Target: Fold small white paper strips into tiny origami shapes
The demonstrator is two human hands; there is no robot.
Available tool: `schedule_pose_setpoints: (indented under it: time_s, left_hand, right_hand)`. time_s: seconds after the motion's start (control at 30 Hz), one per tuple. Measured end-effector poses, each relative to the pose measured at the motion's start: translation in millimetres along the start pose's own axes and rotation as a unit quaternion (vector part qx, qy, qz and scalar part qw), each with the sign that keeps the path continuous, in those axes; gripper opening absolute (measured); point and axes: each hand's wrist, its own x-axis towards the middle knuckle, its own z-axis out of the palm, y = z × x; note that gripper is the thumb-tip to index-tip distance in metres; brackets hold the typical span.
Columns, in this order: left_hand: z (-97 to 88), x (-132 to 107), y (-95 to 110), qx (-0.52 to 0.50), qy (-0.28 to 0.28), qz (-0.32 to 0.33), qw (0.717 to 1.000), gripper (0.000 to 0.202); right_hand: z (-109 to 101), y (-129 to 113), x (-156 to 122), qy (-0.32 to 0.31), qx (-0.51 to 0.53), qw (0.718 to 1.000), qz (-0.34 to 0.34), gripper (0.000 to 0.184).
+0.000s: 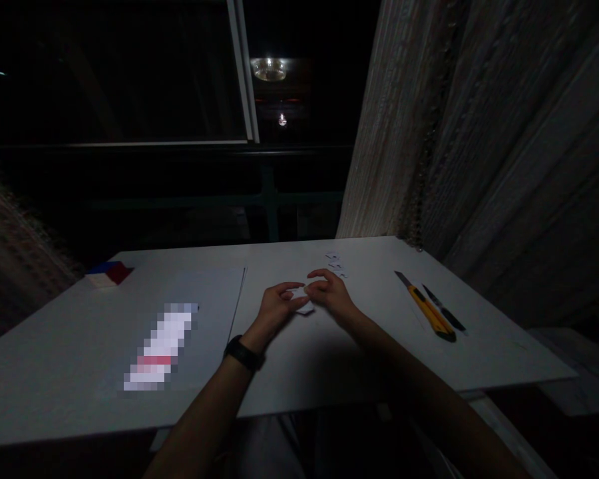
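Both hands meet over the middle of a white table [369, 372]. A small piece of white paper [305, 309] is between them, its edges partly covered by fingers. My left hand [278, 303], with a dark band on the wrist, pinches the paper from the left. My right hand [332, 294] has its thumb and fingers closed on the paper's right side. Just beyond the right hand lie several small folded paper pieces [336, 265] in a row. The dim light hides the exact folds of the held paper.
To the right lie a yellow utility knife [429, 313] with its blade out and a dark slim pen-like tool [444, 309]. On the left are paper sheets [219, 293], a bright pixelated item [162, 346] and a red, blue and white block [108, 274]. Curtains [379, 133] hang behind.
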Motion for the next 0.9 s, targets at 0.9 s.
schedule_pose_setpoints:
  time_s: [0.9]
  left_hand:
    - [-1.1, 0, 0, -0.038, -0.018, 0.000, 0.999, 0.037]
  right_hand:
    - [-2, 13, 1, 0.010, -0.047, 0.992, 0.116, 0.025]
